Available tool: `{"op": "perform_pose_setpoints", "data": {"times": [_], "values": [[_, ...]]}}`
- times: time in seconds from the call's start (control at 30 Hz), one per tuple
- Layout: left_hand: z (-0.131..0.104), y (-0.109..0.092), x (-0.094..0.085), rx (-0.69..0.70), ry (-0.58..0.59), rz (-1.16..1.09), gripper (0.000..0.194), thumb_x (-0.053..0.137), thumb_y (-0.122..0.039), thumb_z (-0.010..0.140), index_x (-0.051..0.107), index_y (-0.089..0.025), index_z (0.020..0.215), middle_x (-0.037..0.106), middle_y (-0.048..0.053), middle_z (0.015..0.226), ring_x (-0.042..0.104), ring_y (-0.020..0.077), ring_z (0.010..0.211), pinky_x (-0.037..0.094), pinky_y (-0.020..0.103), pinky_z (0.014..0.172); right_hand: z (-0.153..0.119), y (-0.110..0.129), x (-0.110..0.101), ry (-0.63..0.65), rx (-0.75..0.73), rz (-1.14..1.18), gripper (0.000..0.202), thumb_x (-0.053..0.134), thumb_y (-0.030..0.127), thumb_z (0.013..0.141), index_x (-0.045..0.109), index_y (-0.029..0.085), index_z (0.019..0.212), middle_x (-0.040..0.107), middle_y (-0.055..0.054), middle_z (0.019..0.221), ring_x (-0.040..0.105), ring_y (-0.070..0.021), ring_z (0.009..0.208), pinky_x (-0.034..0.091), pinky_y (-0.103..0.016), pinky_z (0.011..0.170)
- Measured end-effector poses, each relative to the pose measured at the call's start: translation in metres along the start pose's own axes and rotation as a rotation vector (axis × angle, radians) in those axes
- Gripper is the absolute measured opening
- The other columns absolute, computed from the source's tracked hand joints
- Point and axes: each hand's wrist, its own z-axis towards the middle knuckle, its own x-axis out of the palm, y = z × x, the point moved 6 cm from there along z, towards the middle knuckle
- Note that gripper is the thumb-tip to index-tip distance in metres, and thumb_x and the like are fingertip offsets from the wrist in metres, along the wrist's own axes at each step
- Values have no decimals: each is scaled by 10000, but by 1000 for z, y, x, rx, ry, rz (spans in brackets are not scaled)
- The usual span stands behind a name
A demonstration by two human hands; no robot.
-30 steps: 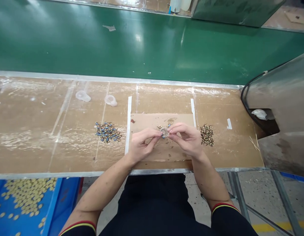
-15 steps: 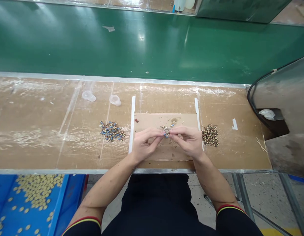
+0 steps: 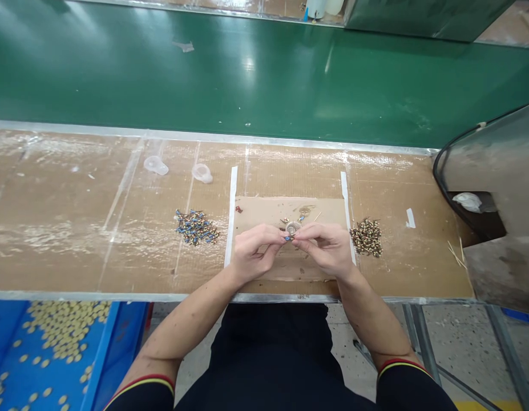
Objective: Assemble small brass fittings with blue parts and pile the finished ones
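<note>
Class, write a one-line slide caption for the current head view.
Left hand and right hand pinch small parts over a cardboard sheet, between two piles of fittings.

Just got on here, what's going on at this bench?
A person works over a cardboard sheet. The left hand pinches a tiny blue piece; the right hand's fingertips are right beside it, though what they hold is too small to tell. A small round clear item sits just beyond the fingertips. A pile of blue-and-brass parts lies to the left, and a brass-coloured pile to the right.
</note>
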Motion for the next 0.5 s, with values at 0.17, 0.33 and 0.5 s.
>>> {"op": "perform_pose_setpoints", "data": {"times": [0.17, 0.33, 0.5], "values": [[-1, -1, -1, 9, -14, -38, 168, 676, -23, 890, 694, -189, 901, 801, 37, 841, 793, 153, 792, 668, 247, 693, 0, 2, 2, 3, -26, 16, 130, 764, 103, 846, 781, 231, 858, 807, -15, 782, 775, -158, 703, 658, -268, 660], [-2, -2, 0, -1, -43, -98, 150, 692, -36, 890, 681, -185, 879, 795, 40, 828, 793, 158, 797, 673, 255, 693, 0, 6, 5, -17, -49, 93, 176, 774, 59, 830, 775, 228, 877, 810, -18, 802, 776, -152, 720, 665, -266, 678], [-4, -5, 1, 5, -62, -122, 148, 695, -41, 892, 666, -185, 892, 789, 45, 825, 788, 161, 785, 676, 266, 693, -2, 7, 8, -13, -51, 118, 135, 755, 86, 858, 764, 221, 864, 795, -27, 775, 755, -143, 685, 649, -257, 631]]}}
